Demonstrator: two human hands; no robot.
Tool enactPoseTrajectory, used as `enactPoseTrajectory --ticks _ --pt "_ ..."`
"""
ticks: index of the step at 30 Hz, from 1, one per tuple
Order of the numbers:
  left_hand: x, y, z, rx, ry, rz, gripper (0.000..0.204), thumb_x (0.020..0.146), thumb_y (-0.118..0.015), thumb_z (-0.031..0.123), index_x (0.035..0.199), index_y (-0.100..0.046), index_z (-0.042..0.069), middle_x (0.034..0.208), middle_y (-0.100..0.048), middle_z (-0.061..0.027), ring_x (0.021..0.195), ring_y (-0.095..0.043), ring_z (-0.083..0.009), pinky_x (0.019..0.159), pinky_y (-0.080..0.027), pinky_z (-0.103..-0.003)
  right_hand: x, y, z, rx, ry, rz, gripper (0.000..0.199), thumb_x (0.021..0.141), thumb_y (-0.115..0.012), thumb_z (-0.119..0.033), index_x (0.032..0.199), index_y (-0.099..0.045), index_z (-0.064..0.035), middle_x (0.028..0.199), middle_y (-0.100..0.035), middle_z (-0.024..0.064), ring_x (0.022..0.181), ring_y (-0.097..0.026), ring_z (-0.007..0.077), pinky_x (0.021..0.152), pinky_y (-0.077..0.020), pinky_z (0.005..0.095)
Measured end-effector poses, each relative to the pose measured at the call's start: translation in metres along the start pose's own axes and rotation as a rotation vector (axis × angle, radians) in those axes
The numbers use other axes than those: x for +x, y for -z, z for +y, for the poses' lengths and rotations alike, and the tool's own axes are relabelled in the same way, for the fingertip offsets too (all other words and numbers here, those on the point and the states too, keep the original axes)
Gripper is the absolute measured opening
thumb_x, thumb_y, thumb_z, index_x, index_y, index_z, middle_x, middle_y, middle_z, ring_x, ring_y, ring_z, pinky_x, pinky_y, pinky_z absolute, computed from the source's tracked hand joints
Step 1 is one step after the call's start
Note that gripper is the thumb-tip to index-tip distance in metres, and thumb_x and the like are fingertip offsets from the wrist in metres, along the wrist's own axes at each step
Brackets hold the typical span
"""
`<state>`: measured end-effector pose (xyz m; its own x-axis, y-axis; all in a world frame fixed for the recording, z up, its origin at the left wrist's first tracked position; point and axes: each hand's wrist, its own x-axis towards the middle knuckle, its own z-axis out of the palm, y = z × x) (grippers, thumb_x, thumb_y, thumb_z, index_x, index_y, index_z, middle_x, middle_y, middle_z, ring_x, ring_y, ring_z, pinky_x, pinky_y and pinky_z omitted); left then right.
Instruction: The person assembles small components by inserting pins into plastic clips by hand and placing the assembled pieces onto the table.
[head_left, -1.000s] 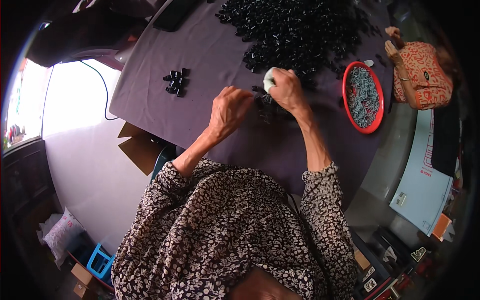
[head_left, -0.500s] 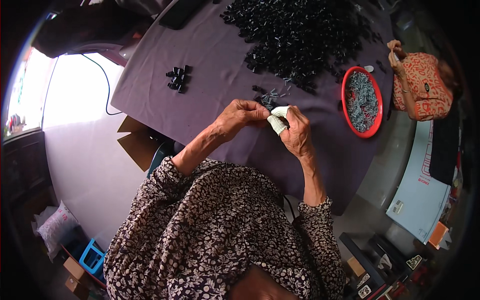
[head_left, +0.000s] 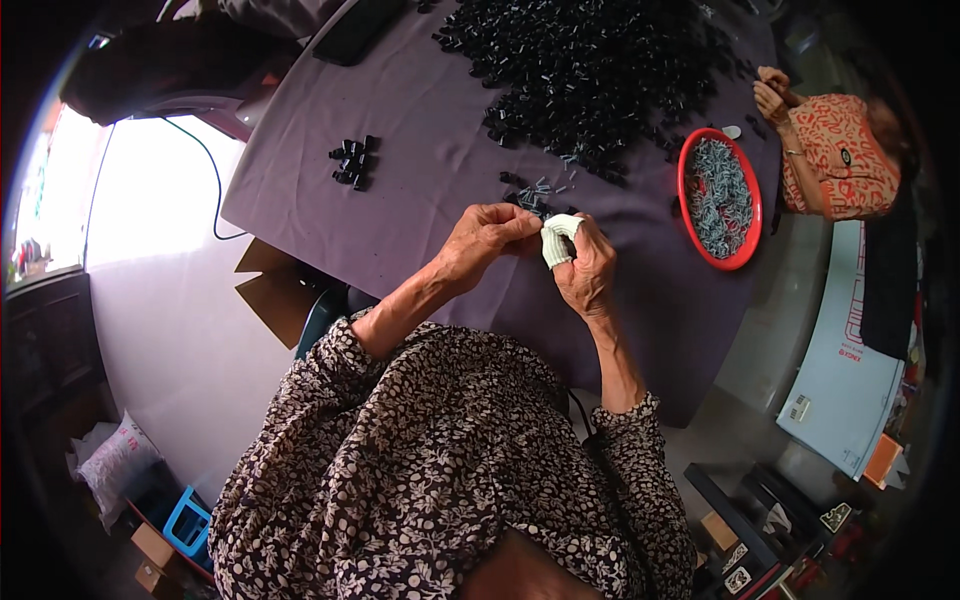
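The person's two hands have come back together over the purple table [head_left: 400,190]; a second ago the right hand [head_left: 585,270] was stretched out to the little scatter of black and grey bits [head_left: 540,192] near the front of the big pile, and now it has pulled in close to the body, so it looks as if a pick-up is over and the putting-together part is on; the left hand [head_left: 485,238] is curled with its fingertips pinched shut, right up against the white cloth wrap [head_left: 558,238] on the right hand's finger and thumb; the right hand's wrapped fingers are pressed together too; there must be something very small between the two hands, but it is too tiny and too hidden for me to see, so I cannot tell what each hand is clamped on; the big heap of black pieces [head_left: 600,70] lies far up the table, well away from the hands; a small bunch of black pieces [head_left: 352,163] sits off to the left by itself; the red bowl [head_left: 686,190] full of grey bits stands to the right, near the table edge; another person in an orange patterned top [head_left: 838,160] is busy at the far right corner with their own hands.
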<state>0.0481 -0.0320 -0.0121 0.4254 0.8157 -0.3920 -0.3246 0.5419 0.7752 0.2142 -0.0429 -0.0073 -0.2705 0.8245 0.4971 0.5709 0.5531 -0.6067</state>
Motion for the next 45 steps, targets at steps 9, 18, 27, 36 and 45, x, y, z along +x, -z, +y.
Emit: enactPoseTrajectory --ticks 9,18,27,36,45 --pt "0.045 0.032 0.02 1.483 -0.941 0.149 0.015 0.071 -0.058 0.004 0.085 -0.062 0.007 0.085 -0.056 -0.0059 0.08 -0.05 -0.025 0.072 -0.042 -0.034 0.001 0.013 0.005 0.232 -0.331 0.061 0.01 0.08 -0.055 -0.005 0.088 -0.056 0.0002 0.069 -0.06 0.0055 0.06 -0.056 0.0109 0.056 -0.0448 0.0236" --pt "0.055 0.032 0.027 1.378 -0.87 0.011 0.011 0.074 -0.059 0.002 0.084 -0.06 0.004 0.08 -0.059 -0.0051 0.078 -0.054 -0.0201 0.07 -0.045 -0.031 0.009 0.02 0.01 0.335 -0.375 0.091 0.01 0.08 -0.054 -0.006 0.089 -0.056 -0.001 0.07 -0.06 0.0031 0.062 -0.055 0.0075 0.058 -0.044 0.021" --pt "0.033 -0.007 0.04 -0.105 -0.292 -0.145 0.011 0.084 -0.057 0.007 0.093 -0.059 0.002 0.087 -0.062 -0.0054 0.08 -0.058 -0.0132 0.075 -0.047 -0.027 0.054 0.034 -0.003 0.331 -0.258 0.089 0.012 0.08 -0.056 -0.006 0.091 -0.056 -0.0011 0.074 -0.061 0.0035 0.065 -0.056 0.0079 0.06 -0.0438 0.021" --pt "0.028 -0.008 0.042 -0.029 -0.336 -0.153 0.014 0.084 -0.057 0.006 0.096 -0.06 0.001 0.087 -0.062 -0.0054 0.079 -0.058 -0.012 0.076 -0.048 -0.027 0.061 0.037 -0.006 0.16 -0.124 -0.001 0.015 0.077 -0.056 -0.004 0.091 -0.057 0.001 0.077 -0.063 0.0078 0.069 -0.061 0.016 0.063 -0.0465 0.0258" --pt "0.018 -0.015 0.053 0.316 -0.423 -0.053 0.016 0.083 -0.059 0.007 0.096 -0.062 0.0 0.084 -0.063 -0.0035 0.079 -0.058 -0.0099 0.075 -0.048 -0.024 0.069 0.042 -0.014 -0.097 0.049 -0.068 0.012 0.074 -0.055 -0.002 0.085 -0.056 -0.0011 0.073 -0.059 0.0115 0.063 -0.058 0.0278 0.059 -0.0452 0.0336"
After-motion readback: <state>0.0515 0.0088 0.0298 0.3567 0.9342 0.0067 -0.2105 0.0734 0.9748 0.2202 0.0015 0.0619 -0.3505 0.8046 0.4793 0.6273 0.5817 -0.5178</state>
